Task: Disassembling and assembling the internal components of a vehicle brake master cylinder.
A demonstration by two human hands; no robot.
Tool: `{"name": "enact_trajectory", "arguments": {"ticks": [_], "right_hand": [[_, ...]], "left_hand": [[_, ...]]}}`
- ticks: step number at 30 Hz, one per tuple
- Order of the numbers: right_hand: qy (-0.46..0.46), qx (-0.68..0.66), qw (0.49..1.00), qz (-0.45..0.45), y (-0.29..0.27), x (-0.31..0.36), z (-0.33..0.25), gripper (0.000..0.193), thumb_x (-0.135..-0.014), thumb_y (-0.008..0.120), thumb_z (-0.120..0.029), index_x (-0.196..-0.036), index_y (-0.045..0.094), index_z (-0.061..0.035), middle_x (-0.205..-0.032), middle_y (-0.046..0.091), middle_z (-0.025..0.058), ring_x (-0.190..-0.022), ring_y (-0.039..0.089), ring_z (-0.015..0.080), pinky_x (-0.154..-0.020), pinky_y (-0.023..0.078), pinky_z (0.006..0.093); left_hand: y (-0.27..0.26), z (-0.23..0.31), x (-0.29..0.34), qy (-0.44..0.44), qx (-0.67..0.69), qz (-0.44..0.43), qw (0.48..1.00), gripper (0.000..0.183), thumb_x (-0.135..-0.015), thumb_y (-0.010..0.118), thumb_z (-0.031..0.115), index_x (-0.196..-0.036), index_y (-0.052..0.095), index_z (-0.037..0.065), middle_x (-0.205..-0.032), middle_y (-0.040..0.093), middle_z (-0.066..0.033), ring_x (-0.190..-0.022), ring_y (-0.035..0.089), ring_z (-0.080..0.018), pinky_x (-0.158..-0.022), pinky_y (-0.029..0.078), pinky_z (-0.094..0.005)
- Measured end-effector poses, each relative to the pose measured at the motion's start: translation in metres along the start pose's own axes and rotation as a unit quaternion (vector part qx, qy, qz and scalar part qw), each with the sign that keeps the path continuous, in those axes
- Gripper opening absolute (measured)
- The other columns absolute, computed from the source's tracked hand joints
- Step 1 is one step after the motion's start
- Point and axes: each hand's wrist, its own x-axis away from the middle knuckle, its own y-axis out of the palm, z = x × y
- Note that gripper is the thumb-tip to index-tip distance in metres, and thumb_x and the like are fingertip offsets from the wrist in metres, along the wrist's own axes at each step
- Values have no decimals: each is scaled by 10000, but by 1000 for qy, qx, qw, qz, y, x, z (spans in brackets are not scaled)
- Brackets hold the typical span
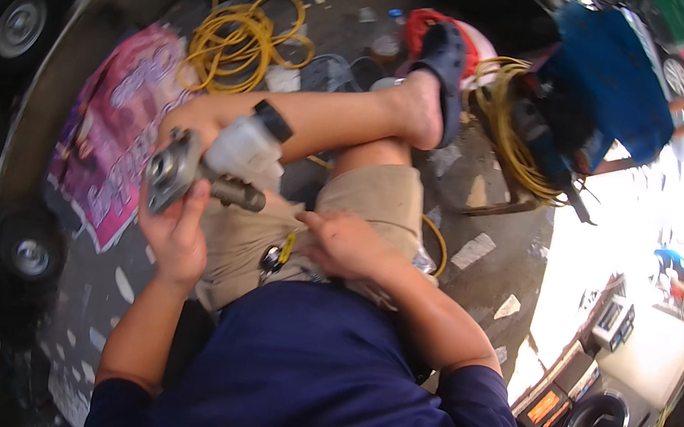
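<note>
Navy shirt (331, 376) lies nearest, behind the metal cylinder (236, 193), which the left hand (180, 242) grips near its flange (174, 170). Right hand (346, 244) sits apart, right of the cylinder; its grip cannot be told. Firm flange support should prevent twisting.

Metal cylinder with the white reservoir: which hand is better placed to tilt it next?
Probably the left hand: it holds the metal cylinder at its flanged end. The right hand is apart from it, over the beige shorts; whether that hand holds anything is unclear.
</note>
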Motion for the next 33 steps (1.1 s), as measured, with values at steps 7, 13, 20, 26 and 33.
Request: {"name": "enact_trajectory", "arguments": {"ticks": [7,13,20,26,33], "right_hand": [[10,-148,989,-5,-14,-12,-15,454,-829,768,-161,-1253,653,-46,-1169,668,173,-1089,641,408,-950,518,479],[-94,-106,990,-20,9,-21,-30,458,-827,763,-163,-1271,670,-97,-1201,634,127,-1119,590,362,-983,497,454],[-62,-136,989,-22,1,-21,-28,399,-863,751,-172,-1246,679,-88,-1169,645,138,-1094,592,360,-983,501,442],[-41,-133,974,179,-33,-21,11,310,-885,741,-137,-1162,669,-20,-1063,664,175,-977,674,339,-854,548,428],[254,-27,786,562,-157,18,207,240,-897,754,-163,-1082,708,-19,-1008,698,150,-897,710,274,-793,565,370]], "left_hand": [[-4,14,-3,46,-56,-36,997,590,-906,740,-57,-1437,486,-17,-1361,582,-108,-1236,591,-179,-1038,500,-311],[-19,9,4,98,-171,-81,977,626,-857,783,-50,-1417,504,-14,-1341,591,-104,-1221,599,-177,-1045,487,-318],[-18,2,8,95,-128,-122,980,637,-806,813,-63,-1372,528,3,-1317,616,-118,-1219,626,-218,-1063,485,-358],[-28,1,2,128,-199,-68,969,626,-811,802,-66,-1374,540,10,-1330,614,-117,-1245,598,-236,-1092,455,-381],[-47,-10,-15,99,-253,70,960,621,-869,773,-49,-1420,486,-48,-1387,548,-155,-1277,553,-263,-1111,425,-391]]}}
